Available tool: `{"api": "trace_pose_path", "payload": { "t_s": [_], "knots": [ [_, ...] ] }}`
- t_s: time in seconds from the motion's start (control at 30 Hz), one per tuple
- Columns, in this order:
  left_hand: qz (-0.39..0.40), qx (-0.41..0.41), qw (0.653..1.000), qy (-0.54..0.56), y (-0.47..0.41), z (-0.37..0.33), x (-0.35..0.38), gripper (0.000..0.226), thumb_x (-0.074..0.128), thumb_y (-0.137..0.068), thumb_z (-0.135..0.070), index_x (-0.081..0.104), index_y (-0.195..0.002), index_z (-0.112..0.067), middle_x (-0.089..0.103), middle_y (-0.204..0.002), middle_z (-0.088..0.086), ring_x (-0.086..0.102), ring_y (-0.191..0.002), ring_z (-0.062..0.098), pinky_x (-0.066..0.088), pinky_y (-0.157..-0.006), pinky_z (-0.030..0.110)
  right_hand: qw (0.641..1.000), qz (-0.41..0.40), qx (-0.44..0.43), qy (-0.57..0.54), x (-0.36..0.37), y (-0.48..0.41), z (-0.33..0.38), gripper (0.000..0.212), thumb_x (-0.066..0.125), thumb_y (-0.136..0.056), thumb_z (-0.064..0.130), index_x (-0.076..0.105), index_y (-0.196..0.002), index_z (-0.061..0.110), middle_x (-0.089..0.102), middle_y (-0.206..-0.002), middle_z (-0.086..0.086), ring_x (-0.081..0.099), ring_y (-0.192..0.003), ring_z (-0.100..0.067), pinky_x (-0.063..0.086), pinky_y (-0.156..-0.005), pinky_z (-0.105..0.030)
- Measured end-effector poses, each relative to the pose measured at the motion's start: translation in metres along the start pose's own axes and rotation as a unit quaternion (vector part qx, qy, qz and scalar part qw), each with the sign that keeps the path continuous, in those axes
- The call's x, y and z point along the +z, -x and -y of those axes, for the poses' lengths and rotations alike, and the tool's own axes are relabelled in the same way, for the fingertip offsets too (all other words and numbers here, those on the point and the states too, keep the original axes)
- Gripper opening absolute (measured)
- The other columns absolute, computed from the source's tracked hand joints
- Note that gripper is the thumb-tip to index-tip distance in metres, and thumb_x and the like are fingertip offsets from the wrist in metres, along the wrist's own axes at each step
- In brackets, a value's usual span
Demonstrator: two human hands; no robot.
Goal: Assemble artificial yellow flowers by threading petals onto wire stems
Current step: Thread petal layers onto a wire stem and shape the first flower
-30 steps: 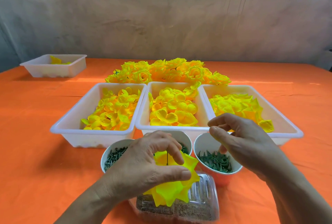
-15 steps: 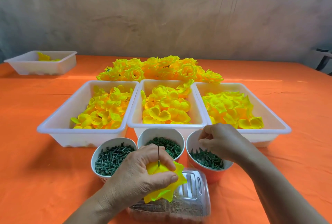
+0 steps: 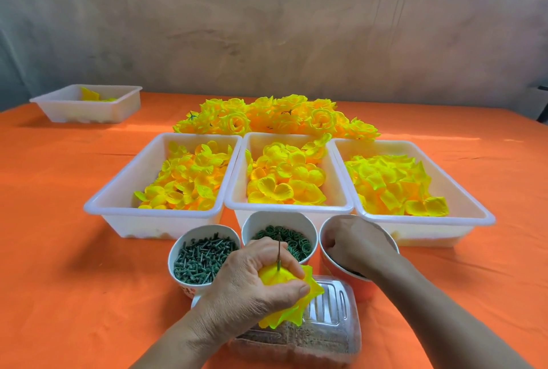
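No text, label, brand, number or sign can be read anywhere in the frame. The only print-like marks are a few small reddish shapes low on the outer wall of the white cup (image 3: 186,288), at the lower centre-left of the frame. They are too small and blurred to tell whether they are letters, figures or a pattern.

Yellow petals (image 3: 292,294) bunched on upright wire stem (image 3: 279,251).
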State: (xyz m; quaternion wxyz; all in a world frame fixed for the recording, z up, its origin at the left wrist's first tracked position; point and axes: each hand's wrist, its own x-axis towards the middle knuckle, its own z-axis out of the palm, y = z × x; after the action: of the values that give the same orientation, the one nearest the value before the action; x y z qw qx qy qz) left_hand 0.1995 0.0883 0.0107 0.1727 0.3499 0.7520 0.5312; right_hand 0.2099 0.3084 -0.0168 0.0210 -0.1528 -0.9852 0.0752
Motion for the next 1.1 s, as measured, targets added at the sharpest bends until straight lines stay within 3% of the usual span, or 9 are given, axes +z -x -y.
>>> {"api": "trace_pose_path", "payload": {
  "t_s": [0.13, 0.23, 0.33, 0.43, 0.5, 0.7, 0.9, 1.0, 1.1],
  "knots": [
    [-0.042, 0.018, 0.999, -0.004, -0.002, 0.018, 0.002, 0.019, 0.088, -0.063, -0.023, 0.071, -0.067, -0.031, 0.072, -0.092, -0.012, 0.059, -0.106, -0.010, 0.035, -0.081, -0.001, 0.998, 0.020, 0.005, -0.052, -0.005, 0.002, -0.003, 0.037, 0.055, -0.070, 0.020, 0.056, -0.058, 0.055, 0.062, -0.072, 0.017, 0.058, -0.074, -0.008, 0.043, -0.063, -0.023],
    [-0.052, 0.045, 0.997, -0.033, -0.003, 0.025, 0.003, 0.024, 0.079, -0.056, -0.050, 0.072, -0.075, -0.038, 0.067, -0.103, -0.022, 0.054, -0.113, -0.013, 0.034, -0.084, 0.000, 0.995, -0.003, 0.039, -0.096, -0.013, 0.006, -0.005, 0.023, 0.059, -0.076, 0.020, 0.064, -0.062, 0.038, 0.063, -0.066, 0.012, 0.053, -0.068, -0.011, 0.037, -0.055, -0.025],
    [-0.052, 0.049, 0.997, -0.042, -0.003, 0.031, 0.004, 0.034, 0.076, -0.053, -0.059, 0.071, -0.081, -0.041, 0.060, -0.109, -0.034, 0.052, -0.114, -0.016, 0.037, -0.085, 0.007, 0.974, -0.078, 0.080, -0.198, -0.017, 0.011, -0.007, 0.014, 0.058, -0.087, 0.023, 0.062, -0.075, 0.019, 0.066, -0.071, 0.001, 0.056, -0.069, -0.019, 0.035, -0.054, -0.030],
    [-0.054, 0.048, 0.996, -0.054, -0.005, 0.032, 0.004, 0.036, 0.076, -0.052, -0.060, 0.071, -0.083, -0.041, 0.059, -0.109, -0.035, 0.052, -0.112, -0.017, 0.038, -0.084, 0.011, 0.851, -0.066, 0.110, -0.509, -0.023, 0.019, -0.004, 0.017, 0.058, -0.095, 0.016, 0.059, -0.079, 0.011, 0.070, -0.073, -0.007, 0.064, -0.059, -0.014, 0.041, -0.047, -0.025],
    [-0.056, 0.043, 0.996, -0.054, -0.004, 0.032, 0.004, 0.037, 0.075, -0.052, -0.062, 0.071, -0.083, -0.042, 0.059, -0.109, -0.035, 0.054, -0.108, -0.015, 0.039, -0.080, 0.007, 0.784, -0.055, 0.117, -0.607, -0.025, 0.021, -0.002, 0.014, 0.057, -0.096, 0.011, 0.058, -0.082, 0.008, 0.067, -0.074, -0.011, 0.063, -0.055, -0.013, 0.040, -0.041, -0.022],
    [-0.064, 0.041, 0.996, -0.050, -0.005, 0.032, 0.006, 0.036, 0.074, -0.050, -0.062, 0.070, -0.081, -0.045, 0.058, -0.108, -0.035, 0.056, -0.104, -0.013, 0.039, -0.075, -0.001, 0.728, -0.047, 0.135, -0.670, -0.025, 0.024, -0.006, 0.011, 0.054, -0.096, 0.002, 0.064, -0.096, 0.008, 0.060, -0.076, -0.013, 0.062, -0.053, -0.015, 0.042, -0.039, -0.019],
    [-0.060, 0.036, 0.997, -0.035, -0.005, 0.032, 0.006, 0.036, 0.075, -0.051, -0.060, 0.071, -0.081, -0.041, 0.061, -0.106, -0.028, 0.057, -0.104, -0.008, 0.042, -0.076, 0.002, 0.626, 0.004, 0.106, -0.772, -0.025, 0.025, -0.009, 0.018, 0.051, -0.095, 0.001, 0.065, -0.105, 0.000, 0.068, -0.067, -0.009, 0.065, -0.059, -0.015, 0.051, -0.048, -0.018],
    [-0.063, 0.036, 0.997, -0.037, -0.005, 0.032, 0.006, 0.035, 0.074, -0.051, -0.059, 0.071, -0.080, -0.041, 0.062, -0.105, -0.027, 0.057, -0.106, -0.008, 0.041, -0.078, 0.003, 0.644, -0.008, 0.094, -0.759, -0.021, 0.025, -0.008, 0.020, 0.057, -0.090, -0.004, 0.068, -0.105, 0.004, 0.068, -0.075, -0.010, 0.064, -0.063, -0.014, 0.050, -0.050, -0.019],
    [-0.064, 0.038, 0.997, -0.032, -0.005, 0.031, 0.007, 0.035, 0.074, -0.051, -0.059, 0.072, -0.080, -0.041, 0.061, -0.106, -0.028, 0.058, -0.101, -0.008, 0.044, -0.077, 0.005, 0.746, -0.065, 0.107, -0.654, -0.016, 0.024, -0.010, 0.021, 0.063, -0.087, -0.002, 0.072, -0.098, 0.013, 0.068, -0.080, -0.005, 0.058, -0.067, -0.013, 0.044, -0.057, -0.022]
  ]
}}
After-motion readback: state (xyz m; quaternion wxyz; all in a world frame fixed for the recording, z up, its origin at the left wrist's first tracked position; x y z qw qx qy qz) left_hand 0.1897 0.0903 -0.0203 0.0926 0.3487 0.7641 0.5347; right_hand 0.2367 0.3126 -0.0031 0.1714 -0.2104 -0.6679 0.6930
